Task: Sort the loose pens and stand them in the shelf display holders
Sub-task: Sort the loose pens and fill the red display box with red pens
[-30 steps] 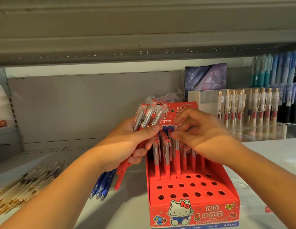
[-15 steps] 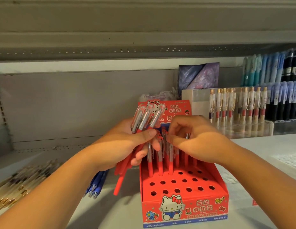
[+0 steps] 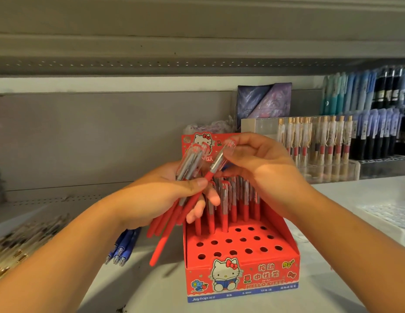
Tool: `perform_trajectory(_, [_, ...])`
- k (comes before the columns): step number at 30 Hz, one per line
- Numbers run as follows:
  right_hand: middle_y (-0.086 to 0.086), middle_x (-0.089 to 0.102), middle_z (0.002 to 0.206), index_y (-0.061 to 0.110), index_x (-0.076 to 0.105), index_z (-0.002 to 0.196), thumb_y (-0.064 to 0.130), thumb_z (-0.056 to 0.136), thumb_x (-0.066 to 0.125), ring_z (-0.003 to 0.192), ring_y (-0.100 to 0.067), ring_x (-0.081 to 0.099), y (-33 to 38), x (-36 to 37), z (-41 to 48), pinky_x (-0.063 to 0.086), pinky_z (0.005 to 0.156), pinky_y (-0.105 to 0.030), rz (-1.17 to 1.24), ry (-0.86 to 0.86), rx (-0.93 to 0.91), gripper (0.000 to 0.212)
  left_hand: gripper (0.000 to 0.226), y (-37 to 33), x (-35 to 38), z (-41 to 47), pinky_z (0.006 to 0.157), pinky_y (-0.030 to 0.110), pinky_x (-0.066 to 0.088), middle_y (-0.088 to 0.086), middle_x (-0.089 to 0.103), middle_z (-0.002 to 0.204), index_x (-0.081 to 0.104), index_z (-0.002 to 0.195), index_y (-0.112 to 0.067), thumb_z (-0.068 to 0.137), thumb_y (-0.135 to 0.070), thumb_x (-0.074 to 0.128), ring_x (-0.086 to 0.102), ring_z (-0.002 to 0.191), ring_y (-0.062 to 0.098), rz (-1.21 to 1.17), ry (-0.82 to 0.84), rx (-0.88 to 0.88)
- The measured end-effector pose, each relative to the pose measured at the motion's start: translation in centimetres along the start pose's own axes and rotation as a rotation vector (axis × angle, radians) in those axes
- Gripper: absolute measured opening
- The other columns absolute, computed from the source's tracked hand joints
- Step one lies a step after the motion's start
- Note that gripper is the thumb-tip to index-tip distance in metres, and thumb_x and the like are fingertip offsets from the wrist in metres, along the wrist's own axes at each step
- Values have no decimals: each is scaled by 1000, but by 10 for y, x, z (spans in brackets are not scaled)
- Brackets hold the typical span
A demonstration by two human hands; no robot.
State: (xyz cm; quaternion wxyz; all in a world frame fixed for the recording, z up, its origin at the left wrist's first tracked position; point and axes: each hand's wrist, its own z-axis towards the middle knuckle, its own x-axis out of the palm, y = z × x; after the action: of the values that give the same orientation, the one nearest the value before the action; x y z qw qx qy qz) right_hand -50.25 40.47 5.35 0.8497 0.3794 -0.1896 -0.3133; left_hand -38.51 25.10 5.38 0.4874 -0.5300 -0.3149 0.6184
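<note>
One head-worn, wide-angle view looks forward and slightly down into a shop shelf (image 3: 355, 199) at close range, both forearms reaching in from the bottom corners.

holder (image 3: 242, 275): glossy printed card | pens (image 3: 188, 208): matt red, clear plastic

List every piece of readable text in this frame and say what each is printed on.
"HELLO KITTY": front panel of the red display box, under the cartoon cat.
"Joytop": blue strip along that panel's bottom edge, left end.
Large yellow Chinese characters: same panel; I cannot transcribe them reliably.
Small print along the blue strip: too small.
Box backboard and shelf pen labels: blurred.
</note>
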Motion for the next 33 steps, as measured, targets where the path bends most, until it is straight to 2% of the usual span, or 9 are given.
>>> perform_trajectory(3, [-9, 73, 77, 7, 64, 92, 13, 74, 66, 69, -20, 71, 2, -6, -1, 59, 62, -28, 87, -27, -30, 19, 24, 0, -3, 1, 58, 26, 52, 12, 73, 84, 59, 111, -5, 92, -18, 52, 63, 63, 22, -73, -34, 24])
perform_trajectory(6, [-7, 73, 74, 7, 65, 95, 11, 76, 63, 65, -18, 71, 6, -15, -1, 59, 60, -30, 179, -81, -64, 20, 28, 2, -5, 3, 65, 36, 60, 22, 71, 100, 62, 116, -12, 89, -15, 54, 71, 79, 30, -197, -78, 35])
perform_trajectory(9, [-11, 68, 75, 6, 62, 105, 8, 75, 64, 66, -18, 70, 10, -25, -3, 58, 56, -31, 132, -124, -82, 30, 18, 2, -7, 2, 56, 37, 59, 17, 72, 112, 66, 106, -23, 91, -25, 56, 73, 77, 29, -183, -72, 59])
perform_trajectory(12, [-9, 67, 72, 10, 58, 102, -2, 81, 64, 67, -20, 70, 8, -33, -7, 58, 52, -33, -20, -128, -119, 25, 23, 2, -10, 1, 49, 35, 57, 12, 71, 118, 56, 107, -19, 91, -35, 55, 71, 68, 27, -150, -92, 77])
perform_trajectory(16, [1, 68, 66, 12, 58, 95, -10, 85, 62, 64, -18, 69, 3, -40, -10, 60, 51, -37, -167, -97, -146, 25, 26, 3, -11, 3, 40, 27, 48, 18, 72, 110, 49, 106, -12, 92, -34, 52, 61, 49, 20, -125, -134, 115])
perform_trajectory(19, [2, 65, 65, 13, 58, 95, -10, 85, 63, 62, -19, 67, -2, -41, -9, 60, 53, -40, -226, -73, -147, 26, 25, 4, -10, 5, 41, 27, 42, 22, 73, 101, 52, 108, -13, 95, -34, 50, 49, 41, 18, -113, -156, 142])
perform_trajectory(25, [5, 66, 67, 16, 59, 97, -9, 85, 64, 63, -17, 67, -11, -40, -8, 60, 52, -35, -295, -45, -126, 28, 27, 5, -7, 7, 38, 17, 27, 9, 54, 62, 66, 111, -16, 94, -33, 54, 26, 37, 9, -178, -208, 115])
perform_trajectory(29, [5, 64, 67, 21, 59, 95, -6, 86, 66, 67, -17, 66, -15, -43, -6, 60, 53, -35, -363, -60, -97, 30, 31, 3, -7, 8, 37, 15, 24, 10, 52, 61, 62, 111, -9, 89, -30, 57, 26, 37, 8, -255, -254, 69])
perform_trajectory(33, [3, 65, 68, 27, 62, 87, -5, 85, 69, 65, -21, 66, -18, -43, -9, 61, 55, -38, -427, 6, -43, 32, 16, 2, -4, 9, 36, 17, 22, 13, 53, 64, 59, 103, -6, 92, -14, 50, 27, 39, 9, -291, -255, 60])
